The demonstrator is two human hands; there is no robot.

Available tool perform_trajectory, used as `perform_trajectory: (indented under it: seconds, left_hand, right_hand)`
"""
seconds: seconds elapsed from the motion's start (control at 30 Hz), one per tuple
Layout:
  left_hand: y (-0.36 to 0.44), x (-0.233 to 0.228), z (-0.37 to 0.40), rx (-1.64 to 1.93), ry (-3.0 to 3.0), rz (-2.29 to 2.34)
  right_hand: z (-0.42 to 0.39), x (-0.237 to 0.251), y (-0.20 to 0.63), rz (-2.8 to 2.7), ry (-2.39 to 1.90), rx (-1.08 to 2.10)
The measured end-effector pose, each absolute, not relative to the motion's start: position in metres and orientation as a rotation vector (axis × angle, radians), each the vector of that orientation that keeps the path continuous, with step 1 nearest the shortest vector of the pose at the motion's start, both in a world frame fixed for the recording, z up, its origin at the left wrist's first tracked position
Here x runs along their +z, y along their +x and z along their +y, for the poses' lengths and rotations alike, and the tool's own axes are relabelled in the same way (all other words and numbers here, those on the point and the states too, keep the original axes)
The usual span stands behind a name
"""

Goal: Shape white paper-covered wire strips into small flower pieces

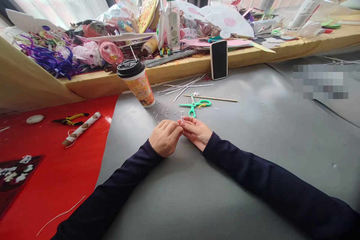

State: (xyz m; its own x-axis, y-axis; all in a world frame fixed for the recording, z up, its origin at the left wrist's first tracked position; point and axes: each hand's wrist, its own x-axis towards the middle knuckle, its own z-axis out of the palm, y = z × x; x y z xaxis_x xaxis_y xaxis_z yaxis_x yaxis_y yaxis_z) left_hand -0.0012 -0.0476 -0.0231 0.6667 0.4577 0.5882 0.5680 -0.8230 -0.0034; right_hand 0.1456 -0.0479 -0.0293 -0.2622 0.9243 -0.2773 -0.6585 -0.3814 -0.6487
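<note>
At frame centre, low over the grey counter, left hand and right hand pinch a tiny white piece, each grip closed; it stands upright, pale, slender.

Bare grey table lies open right of the scissors; the cup blocks the left

Lidded paper cup, green scissors, phone (propped upright), pliers

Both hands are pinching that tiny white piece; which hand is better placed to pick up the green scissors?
Probably the right hand: the green scissors lie just beyond it, handles toward its side. The left hand sits farther over and could hold the small white piece.
</note>
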Motion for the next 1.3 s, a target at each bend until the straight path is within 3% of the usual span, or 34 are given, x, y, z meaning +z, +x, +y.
perform_trajectory:
  seconds: [0.17, 0.3, 0.4, 0.53, 0.7, 1.03, 1.3]
  left_hand:
    - [-0.001, -0.021, -0.051, -1.148, -2.803, -1.048]
    - [-0.002, -0.02, -0.046, -1.809, -2.856, -1.764]
    - [-0.003, -0.024, -0.038, -2.018, -2.934, -2.263]
    - [-0.005, -0.029, -0.031, -2.416, -2.873, -2.292]
    - [-0.007, -0.03, -0.027, -2.922, -2.39, -2.434]
    - [-0.006, -0.028, -0.029, -2.964, -2.402, -2.445]
    - [-0.007, -0.03, -0.029, -2.847, -2.56, -2.439]
  right_hand:
    - [-0.048, -0.029, 0.146, -0.563, -0.793, 1.794]
    - [-0.051, -0.028, 0.144, -0.737, -0.862, 1.769]
    - [-0.054, -0.026, 0.142, -0.925, -0.92, 1.74]
    - [-0.053, -0.024, 0.143, -1.059, -0.97, 1.698]
    - [-0.048, -0.026, 0.148, -1.339, -0.919, 1.496]
    - [-0.06, -0.023, 0.145, -1.696, -0.92, 0.892]
    - [-0.061, -0.022, 0.147, -1.788, -0.937, 0.822]
